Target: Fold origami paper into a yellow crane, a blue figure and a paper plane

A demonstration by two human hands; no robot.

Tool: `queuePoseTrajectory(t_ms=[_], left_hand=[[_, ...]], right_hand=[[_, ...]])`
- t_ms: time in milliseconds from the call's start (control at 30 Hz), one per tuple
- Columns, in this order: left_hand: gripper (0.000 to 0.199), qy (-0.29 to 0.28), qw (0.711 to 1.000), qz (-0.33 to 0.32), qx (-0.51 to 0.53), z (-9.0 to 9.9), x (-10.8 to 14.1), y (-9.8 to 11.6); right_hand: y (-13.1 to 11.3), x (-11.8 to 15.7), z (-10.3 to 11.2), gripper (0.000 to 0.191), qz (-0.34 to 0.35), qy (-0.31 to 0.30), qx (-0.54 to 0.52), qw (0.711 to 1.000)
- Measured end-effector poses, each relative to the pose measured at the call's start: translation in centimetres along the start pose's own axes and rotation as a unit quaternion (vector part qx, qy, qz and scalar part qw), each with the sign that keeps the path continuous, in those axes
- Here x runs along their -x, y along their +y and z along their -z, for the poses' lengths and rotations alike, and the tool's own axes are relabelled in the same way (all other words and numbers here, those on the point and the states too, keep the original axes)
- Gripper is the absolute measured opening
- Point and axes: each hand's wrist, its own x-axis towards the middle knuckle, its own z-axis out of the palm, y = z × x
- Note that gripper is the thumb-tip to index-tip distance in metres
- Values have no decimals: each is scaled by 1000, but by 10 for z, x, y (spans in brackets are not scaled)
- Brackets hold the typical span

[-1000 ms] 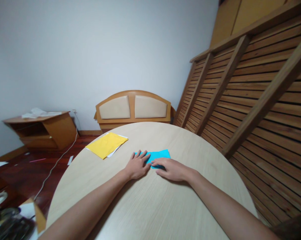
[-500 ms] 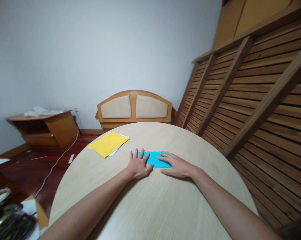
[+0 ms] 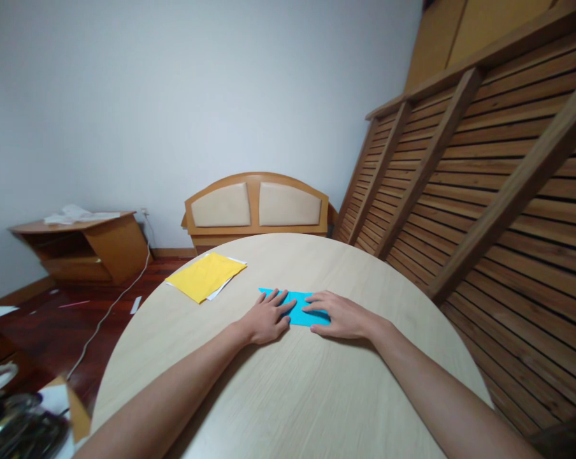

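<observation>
A bright blue piece of paper point(image 3: 298, 312), apparently folded into a long rectangle, lies across the middle of the round table point(image 3: 316, 395). My left hand point(image 3: 265, 319) rests over its left part, fingers spread and pointing away from me, and covers much of that end. On the right end sits my right hand point(image 3: 338, 314), its fingers reaching over the paper and its thumb low at the near edge. Those fingers are apart and slightly bent. The paper's far left corner pokes out beyond my left fingertips.
Yellow sheets point(image 3: 206, 276) with white ones beneath lie at the table's left. A wooden headboard point(image 3: 255, 231) stands behind the table, and a slatted wooden frame point(image 3: 464, 185) leans along the right. At left are a low cabinet point(image 3: 120, 248) and a cable point(image 3: 99, 325) on the floor.
The blue paper has tilted slightly, its right end shifting a little toward me. My left hand has drawn back slightly, uncovering the far left corner. My right hand has moved marginally right.
</observation>
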Motion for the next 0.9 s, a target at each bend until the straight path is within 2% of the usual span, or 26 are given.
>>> queuePoseTrajectory(t_ms=[100, 233, 433, 533, 900], left_hand=[[57, -3, 1000, -2, 1, 0, 0, -1], [56, 4, 1000, -15, 4, -2, -1, -2], [50, 72, 994, -78, -11, -5, -3, -2], [47, 88, 990, -113, -15, -1, -1, 1], [46, 103, 987, -127, -8, 0, -2, 0]], right_hand=[[6, 5, 5, 56, -26, -13, -20, 999], [11, 9, 10, 56, -42, -26, -50, 998], [12, 6, 8, 50, -39, -12, -37, 998], [12, 5, 6, 48, -35, -3, -28, 999], [7, 5, 7, 57, -31, 6, -10, 999]])
